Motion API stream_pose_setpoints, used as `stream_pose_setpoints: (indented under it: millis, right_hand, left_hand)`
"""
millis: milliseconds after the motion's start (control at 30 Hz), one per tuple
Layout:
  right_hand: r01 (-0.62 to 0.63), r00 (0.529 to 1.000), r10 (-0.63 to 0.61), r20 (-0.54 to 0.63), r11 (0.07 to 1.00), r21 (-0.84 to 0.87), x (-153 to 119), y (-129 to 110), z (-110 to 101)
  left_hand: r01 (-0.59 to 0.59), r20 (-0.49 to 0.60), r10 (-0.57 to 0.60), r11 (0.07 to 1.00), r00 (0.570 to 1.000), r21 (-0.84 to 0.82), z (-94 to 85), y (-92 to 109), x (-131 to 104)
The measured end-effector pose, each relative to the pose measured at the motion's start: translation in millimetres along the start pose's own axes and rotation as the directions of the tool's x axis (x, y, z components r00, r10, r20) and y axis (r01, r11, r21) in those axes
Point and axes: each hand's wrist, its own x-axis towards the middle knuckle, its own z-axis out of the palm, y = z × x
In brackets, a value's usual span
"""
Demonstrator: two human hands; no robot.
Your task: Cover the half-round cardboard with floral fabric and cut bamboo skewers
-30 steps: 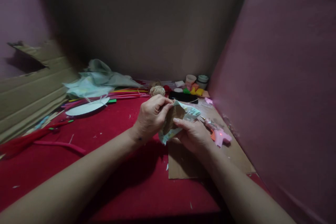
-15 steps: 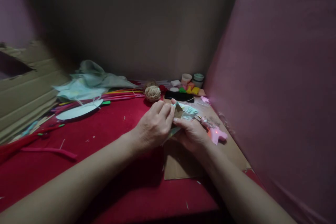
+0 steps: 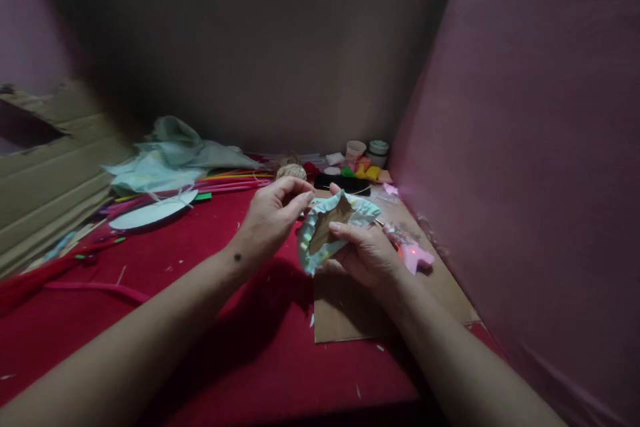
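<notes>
My right hand point(image 3: 367, 253) grips a cardboard piece point(image 3: 327, 227), its thumb pressed on the brown face and its fingers behind. Pale green patterned fabric point(image 3: 307, 257) is folded over the cardboard's rim in gathered pleats, leaving bare brown in the middle. My left hand point(image 3: 275, 210) is at the upper left of this piece, thumb and forefinger pinched together near the fabric edge. Whatever lies between those fingertips is too small to make out. Just right of my right hand lies a pink glue gun point(image 3: 416, 257) with a small red light.
A flat cardboard sheet point(image 3: 345, 320) lies beneath my hands on the red cloth point(image 3: 240, 360). Behind are a twine ball point(image 3: 291, 170), a black object point(image 3: 340, 183), colourful clay packets point(image 3: 371, 173) and small tubs point(image 3: 378, 152). Crumpled fabric point(image 3: 175, 147) and a white oval point(image 3: 153, 210) lie left.
My left hand has moved left and up off the piece, with its fingers now pinched. The fabric-edged cardboard shows much more of its face. My right hand keeps its hold.
</notes>
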Motion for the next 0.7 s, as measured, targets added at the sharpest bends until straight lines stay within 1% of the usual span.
stream_pose_setpoints:
  millis: [33,67,100,167,267,433,567,633,700]
  right_hand:
    - [0.002,1.0,-0.002,0.004,1.0,-0.003,-0.4,0.3,0.4]
    - [0.003,1.0,-0.003,0.005,1.0,-0.009,-0.6,0.6,0.6]
    - [0.004,1.0,-0.004,0.007,1.0,-0.015,-0.8,0.7,0.5]
    - [0.001,1.0,-0.001,0.016,1.0,-0.028,-1.0,0.8,-0.3]
    - [0.01,1.0,-0.01,0.021,0.999,-0.036,-1.3,0.8,-1.8]
    - [-0.001,1.0,0.001,0.016,0.999,-0.036,-1.7,0.4,-3.2]
    - [0.001,1.0,0.0,0.027,0.999,-0.034,-1.4,0.1,-2.3]
    - [-0.02,0.999,0.021,0.025,0.999,-0.036,-1.5,1.4,-1.4]
    - [-0.046,0.999,0.047,0.017,0.998,-0.037,-1.9,3.7,-0.5]
  left_hand:
    - [0.102,0.085,-0.096,0.992,0.992,-0.079,-0.4,-0.6,1.6]
    - [0.175,0.156,-0.154,0.975,0.976,-0.135,-0.7,-1.2,2.6]
    - [0.222,0.204,-0.185,0.959,0.961,-0.175,-0.6,-1.8,3.1]
    - [0.262,0.235,-0.207,0.936,0.95,-0.236,0.5,-2.6,2.8]
    - [0.247,0.226,-0.191,0.935,0.955,-0.255,4.7,-2.6,0.4]
    - [0.185,0.16,-0.159,0.97,0.974,-0.158,11.5,-3.4,-2.3]
    - [0.207,0.213,-0.172,0.967,0.962,-0.151,8.4,-5.3,0.9]
    - [0.168,0.207,-0.136,0.975,0.969,-0.145,5.7,-4.9,2.4]
    - [0.077,0.156,-0.059,0.99,0.986,-0.115,4.1,-3.6,2.2]
